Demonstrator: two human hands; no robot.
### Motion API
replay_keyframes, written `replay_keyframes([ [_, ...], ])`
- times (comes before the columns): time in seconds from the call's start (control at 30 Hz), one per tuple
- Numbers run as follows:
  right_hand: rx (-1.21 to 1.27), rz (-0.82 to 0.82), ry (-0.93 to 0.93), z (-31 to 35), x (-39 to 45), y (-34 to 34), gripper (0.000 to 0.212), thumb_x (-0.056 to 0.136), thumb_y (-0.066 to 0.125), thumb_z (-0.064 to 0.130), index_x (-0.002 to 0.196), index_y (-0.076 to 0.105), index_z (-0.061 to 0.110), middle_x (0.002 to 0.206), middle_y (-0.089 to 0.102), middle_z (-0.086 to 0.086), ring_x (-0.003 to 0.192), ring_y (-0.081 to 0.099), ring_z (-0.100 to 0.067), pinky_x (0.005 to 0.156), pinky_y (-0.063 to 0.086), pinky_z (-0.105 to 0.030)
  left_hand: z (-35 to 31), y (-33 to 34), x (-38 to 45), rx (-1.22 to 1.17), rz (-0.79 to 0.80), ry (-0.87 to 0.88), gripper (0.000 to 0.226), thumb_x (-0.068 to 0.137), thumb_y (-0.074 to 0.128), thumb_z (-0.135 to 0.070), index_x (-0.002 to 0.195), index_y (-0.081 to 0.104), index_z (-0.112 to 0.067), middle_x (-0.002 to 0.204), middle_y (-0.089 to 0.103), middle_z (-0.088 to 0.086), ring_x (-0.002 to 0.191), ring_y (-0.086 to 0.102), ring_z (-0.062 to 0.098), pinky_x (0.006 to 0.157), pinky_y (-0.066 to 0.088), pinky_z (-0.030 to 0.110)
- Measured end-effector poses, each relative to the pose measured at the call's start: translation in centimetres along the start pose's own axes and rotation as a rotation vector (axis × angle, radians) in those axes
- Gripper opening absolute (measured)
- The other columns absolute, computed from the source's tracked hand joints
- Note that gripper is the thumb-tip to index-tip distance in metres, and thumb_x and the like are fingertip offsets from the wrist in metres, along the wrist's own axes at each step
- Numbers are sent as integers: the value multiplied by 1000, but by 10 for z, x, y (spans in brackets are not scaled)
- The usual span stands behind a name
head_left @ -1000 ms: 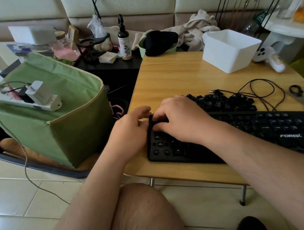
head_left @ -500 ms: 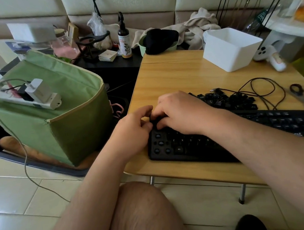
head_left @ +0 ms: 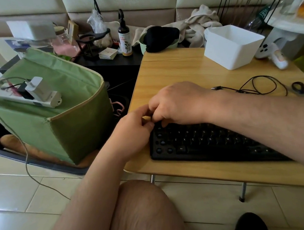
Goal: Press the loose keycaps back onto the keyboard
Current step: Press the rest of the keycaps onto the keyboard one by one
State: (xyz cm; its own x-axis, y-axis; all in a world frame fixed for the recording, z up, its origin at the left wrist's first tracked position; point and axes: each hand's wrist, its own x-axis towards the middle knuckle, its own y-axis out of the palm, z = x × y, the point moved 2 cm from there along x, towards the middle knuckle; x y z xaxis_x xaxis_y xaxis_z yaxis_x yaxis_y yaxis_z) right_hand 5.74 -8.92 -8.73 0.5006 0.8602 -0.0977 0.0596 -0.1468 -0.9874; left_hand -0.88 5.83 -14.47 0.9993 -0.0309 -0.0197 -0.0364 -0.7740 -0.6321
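The black keyboard [head_left: 202,141] lies along the near edge of the wooden table [head_left: 171,72], with bare switch posts down its left column and lettered keys beside them. Both hands meet at its far left corner: the left hand [head_left: 132,133] and right hand [head_left: 176,103] have curled fingers, but whether either pinches a keycap cannot be told. The heap of loose keycaps seen earlier behind the keyboard is now hidden by the right hand.

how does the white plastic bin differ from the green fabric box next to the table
The white plastic bin stands on the wooden table; the green fabric box stands on the floor beside it. The bin is rigid and open-topped; the box is soft, closed and carries a white power strip. Both are boxy.
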Motion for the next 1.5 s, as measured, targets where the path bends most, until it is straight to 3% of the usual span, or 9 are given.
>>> replay_keyframes([
  [0.1, 139, 66, 88, 3, 6, -5, 13, 89, 60, 37, 89, 69, 29, 84, 65, 11, 85, 62, -14, 59, 36, -30, -1, 0, 0, -5, 4, -10, 36, 98, 57, -9, 121, 63, -36, 105, 68, -16, 99, 64, 7, 83, 52, 32],
  [0.3, -158, 78, -17, 15, 10, -20, 7, 96, 65, 27, 92, 67, 32, 80, 48, 14, 84, 52, -11, 52, 38, -27, -1, 1, 1, -42, 0, -55, 38, 92, 58, -8, 120, 63, -33, 113, 65, -5, 100, 63, 15, 85, 54, 38],
  [0.47, -160, 112, -122, 9, 4, -14, 22, 99, 60, 35, 118, 71, 37, 116, 59, 13, 112, 57, -17, 73, 53, -35, -1, 1, 0, -68, -4, -44, 47, 92, 56, -6, 125, 62, -39, 111, 66, -12, 96, 64, 6, 83, 50, 33],
  [0.63, 175, 17, 51, -2, -11, 10, 23, 99, 65, 38, 119, 76, 41, 106, 54, 15, 104, 44, -11, 87, 46, -34, 3, 4, 2, -76, -8, -65, 69, 96, 58, -9, 156, 41, -39, 135, 61, -17, 109, 62, 3, 103, 51, 35],
  [0.83, 492, -247, 361, 4, -15, 37, 10, 92, 74, 34, 97, 79, 40, 91, 60, 13, 96, 46, -19, 94, 46, -49, 3, 5, 3, -88, -34, -65, 71, 96, 58, -7, 158, 38, -37, 135, 60, -16, 108, 60, 3, 104, 50, 35],
  [1.0, 561, -187, 477, 4, -16, 35, 10, 90, 76, 37, 86, 76, 46, 86, 60, 22, 107, 43, -17, 101, 42, -50, 4, 4, 5, -106, -68, -94, 68, 96, 59, -11, 156, 40, -37, 127, 62, -21, 108, 61, 4, 104, 51, 39],
  [1.13, 719, -246, 505, -5, -25, 27, 16, 91, 76, 28, 82, 76, 41, 88, 68, 22, 89, 58, 1, 83, 46, -23, 2, 5, 5, -90, -131, -85, 57, 100, 62, -30, 154, 44, -37, 121, 66, -22, 105, 59, -3, 98, 51, 33],
  [1.33, 682, -338, 677, -41, -44, 26, 16, 97, 69, 21, 96, 79, 34, 95, 68, 20, 89, 59, 4, 69, 38, -10, -2, 8, 10, -92, -169, -109, 60, 96, 71, -28, 151, 48, -36, 111, 66, -19, 94, 65, 1, 90, 59, 35],
  [1.5, 524, -153, 712, -65, -55, 25, 21, 94, 73, 23, 104, 76, 41, 101, 68, 14, 93, 61, -12, 84, 51, -29, -3, 9, 12, -114, -200, -121, 60, 92, 75, -32, 146, 50, -40, 108, 68, -17, 93, 67, 4, 83, 61, 34],
])
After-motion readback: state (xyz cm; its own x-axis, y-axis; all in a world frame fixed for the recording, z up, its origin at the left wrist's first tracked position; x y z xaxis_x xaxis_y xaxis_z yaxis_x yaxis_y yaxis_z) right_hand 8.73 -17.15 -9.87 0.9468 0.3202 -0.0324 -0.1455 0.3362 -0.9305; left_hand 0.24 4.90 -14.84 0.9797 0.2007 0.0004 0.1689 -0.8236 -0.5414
